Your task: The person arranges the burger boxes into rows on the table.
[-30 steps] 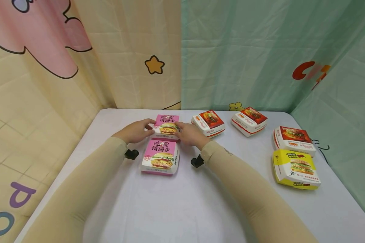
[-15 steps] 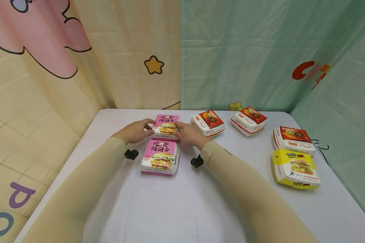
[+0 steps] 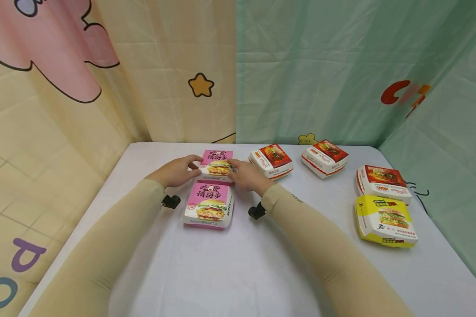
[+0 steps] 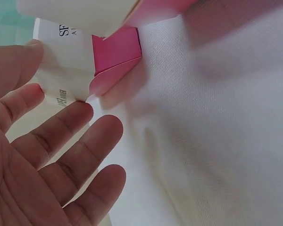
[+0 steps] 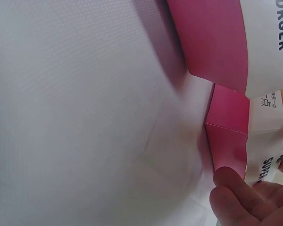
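Note:
A pink-and-white burger box [image 3: 215, 164] lies at the table's far middle, between both hands. My left hand [image 3: 177, 171] holds its left side, thumb near the front corner and forefinger farther back. In the left wrist view, the other fingers [image 4: 71, 160] of that hand are spread and slightly bent beside the box. My right hand [image 3: 249, 175] holds the right side with thumb and forefinger. In the right wrist view, fingertips [image 5: 228, 179] lie against the box's lower edge. A matching pink burger box [image 3: 209, 204] sits directly in front, close against the held one.
Red-and-white burger boxes stand behind and right: one [image 3: 271, 161] near my right hand, another [image 3: 325, 158] farther right, a third [image 3: 383, 182] by the right edge. A yellow burger box [image 3: 386, 221] leans against that third one. Curtains [image 3: 301, 75] hang behind the white table [image 3: 206, 273].

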A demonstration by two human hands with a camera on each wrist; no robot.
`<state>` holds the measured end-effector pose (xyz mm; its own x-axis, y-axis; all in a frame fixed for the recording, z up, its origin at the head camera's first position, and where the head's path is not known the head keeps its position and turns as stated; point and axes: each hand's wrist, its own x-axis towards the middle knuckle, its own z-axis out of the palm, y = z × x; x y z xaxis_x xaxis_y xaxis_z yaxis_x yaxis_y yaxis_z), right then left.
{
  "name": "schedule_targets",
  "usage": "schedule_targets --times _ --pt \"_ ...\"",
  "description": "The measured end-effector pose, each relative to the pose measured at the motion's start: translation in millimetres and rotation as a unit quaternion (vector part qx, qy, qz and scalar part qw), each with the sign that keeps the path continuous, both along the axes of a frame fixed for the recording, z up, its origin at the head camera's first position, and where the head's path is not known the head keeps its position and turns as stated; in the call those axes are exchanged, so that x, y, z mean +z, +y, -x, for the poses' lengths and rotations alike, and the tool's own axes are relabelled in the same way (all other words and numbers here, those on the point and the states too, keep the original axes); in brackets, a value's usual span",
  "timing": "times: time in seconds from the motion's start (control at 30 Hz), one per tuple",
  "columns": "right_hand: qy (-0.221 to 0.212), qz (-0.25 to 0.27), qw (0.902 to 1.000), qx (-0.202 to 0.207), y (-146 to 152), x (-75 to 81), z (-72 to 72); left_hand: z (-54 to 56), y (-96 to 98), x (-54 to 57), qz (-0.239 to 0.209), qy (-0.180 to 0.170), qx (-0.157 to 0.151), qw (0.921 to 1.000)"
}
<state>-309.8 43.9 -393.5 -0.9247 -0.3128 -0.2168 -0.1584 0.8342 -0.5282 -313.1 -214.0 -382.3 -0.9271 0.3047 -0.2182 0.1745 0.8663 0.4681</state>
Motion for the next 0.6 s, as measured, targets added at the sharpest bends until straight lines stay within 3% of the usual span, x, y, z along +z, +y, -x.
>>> schedule_targets --times 0.6 --pt "-0.003 0.013 0.9999 0.001 -0.8 -2.7 0.2 -0.7 1.1 1.5 0.003 0.002 0.000 1.0000"
